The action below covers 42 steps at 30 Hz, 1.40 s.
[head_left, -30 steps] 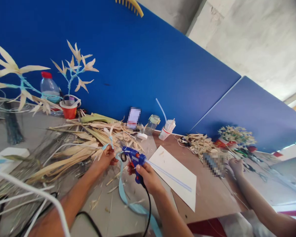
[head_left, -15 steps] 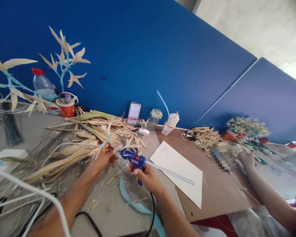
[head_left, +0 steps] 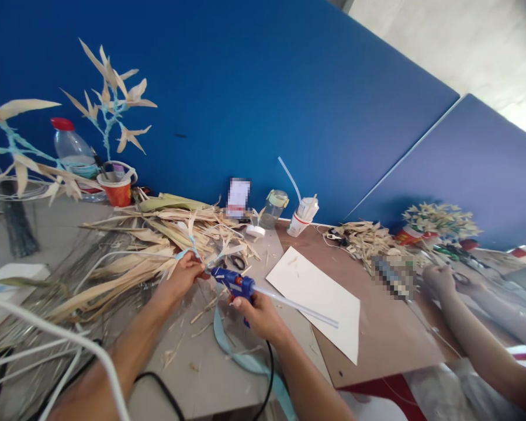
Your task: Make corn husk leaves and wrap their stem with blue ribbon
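My left hand [head_left: 184, 276] pinches a stem wrapped in light blue tape [head_left: 191, 241], which carries pale dried-husk leaves. In my right hand [head_left: 258, 313] is a blue hot glue gun [head_left: 234, 282], with a clear glue stick [head_left: 298, 305] sticking out of its back. The gun's nozzle is close beside my left fingertips; whether it touches the stem I cannot tell. A light blue strip of tape [head_left: 230, 348] runs from near my left hand down past the table's front edge. Black-handled scissors [head_left: 238, 262] lie just behind the gun.
Dried husks [head_left: 135, 272] and thin wires lie heaped at left. White bent tubing [head_left: 87, 339] crosses the left foreground. A white card [head_left: 319, 304] lies at right. Along the blue partition stand a red cup [head_left: 119, 190], a bottle, a jar [head_left: 275, 207] and a paper cup [head_left: 298, 225]. Another person's hands [head_left: 440, 280] work far right.
The glue gun and my right hand have shifted slightly left, bringing the nozzle closer to my left fingers. The scissors now show behind the gun. The other person's second hand has come into view.
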Available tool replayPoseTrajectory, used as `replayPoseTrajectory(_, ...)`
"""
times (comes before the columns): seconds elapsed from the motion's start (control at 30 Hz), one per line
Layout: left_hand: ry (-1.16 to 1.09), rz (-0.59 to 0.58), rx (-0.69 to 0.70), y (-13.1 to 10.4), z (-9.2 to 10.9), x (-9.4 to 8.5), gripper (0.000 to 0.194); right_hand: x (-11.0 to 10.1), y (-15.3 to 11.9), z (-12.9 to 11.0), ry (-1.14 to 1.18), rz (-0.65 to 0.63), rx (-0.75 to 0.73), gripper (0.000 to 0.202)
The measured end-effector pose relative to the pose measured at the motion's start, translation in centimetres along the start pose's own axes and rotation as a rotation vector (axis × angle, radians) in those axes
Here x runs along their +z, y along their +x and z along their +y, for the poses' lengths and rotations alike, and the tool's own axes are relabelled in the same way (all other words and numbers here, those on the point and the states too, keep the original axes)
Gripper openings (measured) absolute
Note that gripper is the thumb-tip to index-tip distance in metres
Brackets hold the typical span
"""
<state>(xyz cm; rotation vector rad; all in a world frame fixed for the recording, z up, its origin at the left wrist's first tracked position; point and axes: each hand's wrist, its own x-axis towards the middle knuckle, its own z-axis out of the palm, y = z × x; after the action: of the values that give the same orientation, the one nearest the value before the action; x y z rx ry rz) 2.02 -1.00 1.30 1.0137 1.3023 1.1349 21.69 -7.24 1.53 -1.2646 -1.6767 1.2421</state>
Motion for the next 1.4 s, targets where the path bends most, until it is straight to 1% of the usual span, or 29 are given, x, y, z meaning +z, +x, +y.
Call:
replayPoseTrajectory(0.13, -0.016, 0.031, 0.066, 0.4, -0.3, 0.0, 0.022, 0.0, 0.0, 0.0, -0.01, 0.017, -0.036, 0.036)
replayPoseTrajectory(0.23, -0.028, 0.044, 0.104, 0.9, -0.7, -0.1, 0.022, 0.0, 0.0, 0.2, -0.015, 0.013, -0.019, 0.035)
replayPoseTrajectory(0.43, 0.012, 0.041, 0.102, 1.0, -1.0, -0.2, 0.02, -0.1, 0.0, 0.2, -0.03, 0.013, -0.014, 0.035)
replayPoseTrajectory(0.77, 0.064, -0.029, 0.069, 0.3, 0.1, -0.4, 0.019, 0.0, -0.2, -0.3, 0.014, 0.016, -0.01, 0.03)
replayPoseTrajectory(0.97, 0.064, -0.024, 0.074, 0.5, 0.0, -0.5, 0.018, 0.0, -0.2, 0.0, -0.009, 0.026, 0.028, 0.029)
replayPoseTrajectory(1.07, 0.062, -0.039, 0.064, 0.6, 0.0, -0.6, 0.021, 0.0, -0.4, 0.1, -0.005, -0.011, 0.05, 0.03)
replayPoseTrajectory(1.13, 0.054, -0.035, 0.064, 0.7, 0.0, -0.6, 0.022, -0.2, -0.5, 0.0, 0.003, -0.019, 0.041, 0.029)
replayPoseTrajectory(1.27, 0.05, -0.038, 0.052, 0.6, 0.0, -0.6, 0.023, -0.4, -0.4, 0.0, -0.011, 0.023, 0.03, 0.03)
replayPoseTrajectory(1.4, 0.047, -0.041, 0.055, 0.5, 0.1, -0.5, 0.023, -0.4, -0.4, 0.1, -0.042, 0.004, 0.043, 0.031)
